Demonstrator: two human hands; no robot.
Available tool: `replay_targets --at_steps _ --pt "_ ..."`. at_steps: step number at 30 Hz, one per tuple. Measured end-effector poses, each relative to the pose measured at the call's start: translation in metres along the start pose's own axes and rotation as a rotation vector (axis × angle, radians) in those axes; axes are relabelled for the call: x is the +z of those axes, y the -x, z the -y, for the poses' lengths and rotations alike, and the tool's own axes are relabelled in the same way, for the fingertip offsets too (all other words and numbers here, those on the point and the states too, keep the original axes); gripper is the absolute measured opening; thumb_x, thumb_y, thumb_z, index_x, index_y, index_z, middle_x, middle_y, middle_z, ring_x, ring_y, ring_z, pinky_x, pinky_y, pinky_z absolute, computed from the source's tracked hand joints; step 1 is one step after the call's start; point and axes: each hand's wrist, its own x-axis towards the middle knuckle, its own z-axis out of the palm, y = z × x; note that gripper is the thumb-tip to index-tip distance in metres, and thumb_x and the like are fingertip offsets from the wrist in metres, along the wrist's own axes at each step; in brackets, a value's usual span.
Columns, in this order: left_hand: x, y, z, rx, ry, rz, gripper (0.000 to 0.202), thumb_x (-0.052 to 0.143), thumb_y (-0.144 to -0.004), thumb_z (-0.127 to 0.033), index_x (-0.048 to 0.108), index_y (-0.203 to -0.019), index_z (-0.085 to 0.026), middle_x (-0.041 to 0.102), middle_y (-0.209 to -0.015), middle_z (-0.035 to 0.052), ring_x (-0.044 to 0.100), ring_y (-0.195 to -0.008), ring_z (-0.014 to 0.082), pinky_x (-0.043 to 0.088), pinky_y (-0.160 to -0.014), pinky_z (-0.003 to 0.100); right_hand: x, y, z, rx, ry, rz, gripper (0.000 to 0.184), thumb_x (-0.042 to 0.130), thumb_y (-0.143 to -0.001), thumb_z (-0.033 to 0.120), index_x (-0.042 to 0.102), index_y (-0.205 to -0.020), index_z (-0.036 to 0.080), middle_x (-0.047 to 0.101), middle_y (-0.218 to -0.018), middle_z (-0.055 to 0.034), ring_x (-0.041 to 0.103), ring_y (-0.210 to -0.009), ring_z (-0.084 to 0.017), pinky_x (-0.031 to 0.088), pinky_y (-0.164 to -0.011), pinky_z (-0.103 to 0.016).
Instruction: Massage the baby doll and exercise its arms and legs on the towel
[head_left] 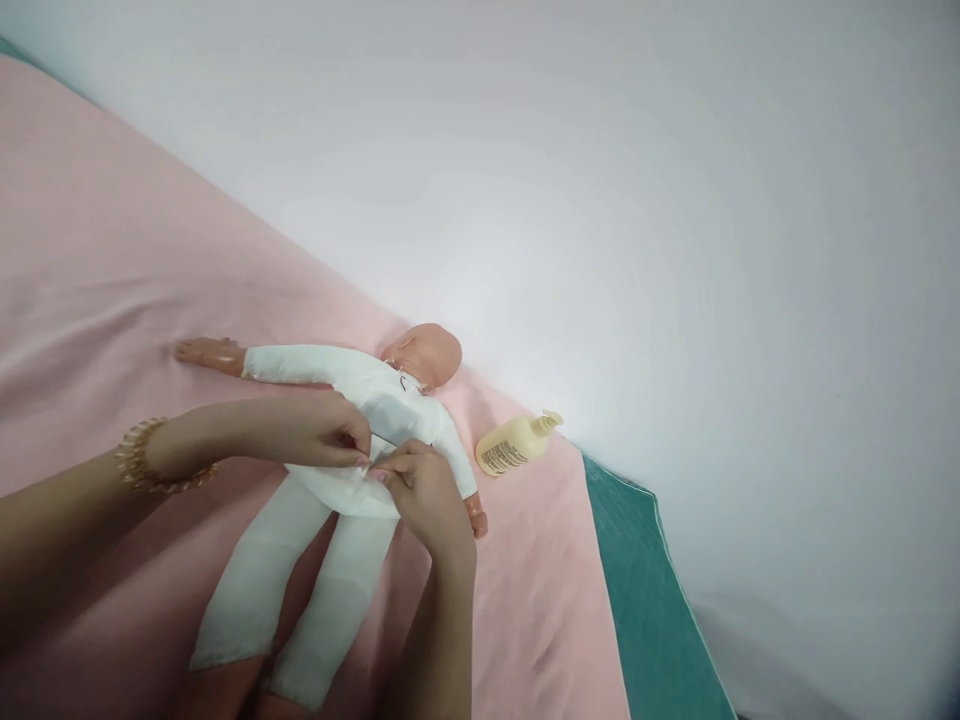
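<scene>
A baby doll (420, 355) in a white suit lies on its back on the pink sheet (97, 260), head toward the wall, arms spread. My left hand (322, 432) reaches in from the left with a beaded bracelet on the wrist, fingers pinched on the white suit (367, 400) at the doll's belly. My right hand (424, 492) comes up from below and pinches the same spot of cloth, fingertips touching those of the left hand. Both hands are closed on the fabric near the waist. The doll's legs (300, 590) stretch toward me.
A cream pump bottle (514, 445) lies on its side on the sheet, just right of the doll, near the white wall (637, 200). A teal mattress edge (645, 600) shows beyond the sheet at lower right.
</scene>
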Motion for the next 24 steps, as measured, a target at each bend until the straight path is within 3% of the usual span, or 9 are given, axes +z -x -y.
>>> replay_targets --at_steps 3,10,15,20,24 --pt "-0.003 -0.005 0.003 0.015 -0.027 0.115 0.029 0.049 -0.092 -0.034 0.076 -0.087 -0.023 0.074 -0.085 -0.001 0.063 -0.075 0.0177 0.042 -0.067 0.026 -0.005 0.0 -0.002 0.019 -0.008 -0.06 0.024 0.062 -0.089 0.013 0.08 -0.089 0.028 0.069 -0.093 -0.0008 0.062 -0.094 -0.017 0.046 -0.091 -0.033" --pt "0.0 -0.01 0.014 -0.035 0.023 0.145 0.024 0.054 -0.09 -0.031 0.076 -0.091 -0.024 0.074 -0.086 -0.0017 0.064 -0.076 0.0194 0.043 -0.066 0.027 0.001 -0.007 -0.014 0.043 -0.056 -0.031 0.021 0.066 -0.086 0.015 0.08 -0.084 0.03 0.069 -0.088 0.0001 0.063 -0.087 -0.016 0.048 -0.087 -0.033" --pt "0.0 -0.01 0.013 -0.011 0.08 0.09 0.025 0.056 -0.089 -0.034 0.077 -0.086 -0.021 0.073 -0.082 0.0008 0.063 -0.072 0.0191 0.042 -0.062 0.027 0.0 -0.007 -0.016 0.045 -0.071 -0.031 0.02 0.065 -0.087 0.016 0.08 -0.083 0.029 0.069 -0.089 0.0003 0.063 -0.087 -0.016 0.048 -0.083 -0.03" --pt "-0.004 -0.012 0.012 -0.018 0.044 -0.071 0.039 0.049 -0.092 -0.048 0.073 -0.08 -0.02 0.069 -0.075 -0.0004 0.057 -0.069 0.0167 0.039 -0.062 0.027 -0.005 -0.008 -0.02 0.031 -0.176 -0.141 0.019 0.06 -0.089 0.019 0.078 -0.085 0.024 0.069 -0.091 0.0 0.063 -0.087 -0.015 0.047 -0.078 -0.026" --pt "0.0 -0.015 0.018 -0.008 -0.028 -0.039 0.036 0.047 -0.091 -0.044 0.071 -0.079 -0.02 0.069 -0.073 -0.001 0.056 -0.066 0.016 0.038 -0.061 0.027 0.0 -0.012 -0.022 0.058 -0.154 -0.191 0.02 0.058 -0.088 0.015 0.076 -0.083 0.022 0.069 -0.091 -0.0005 0.063 -0.088 -0.015 0.047 -0.081 -0.027"
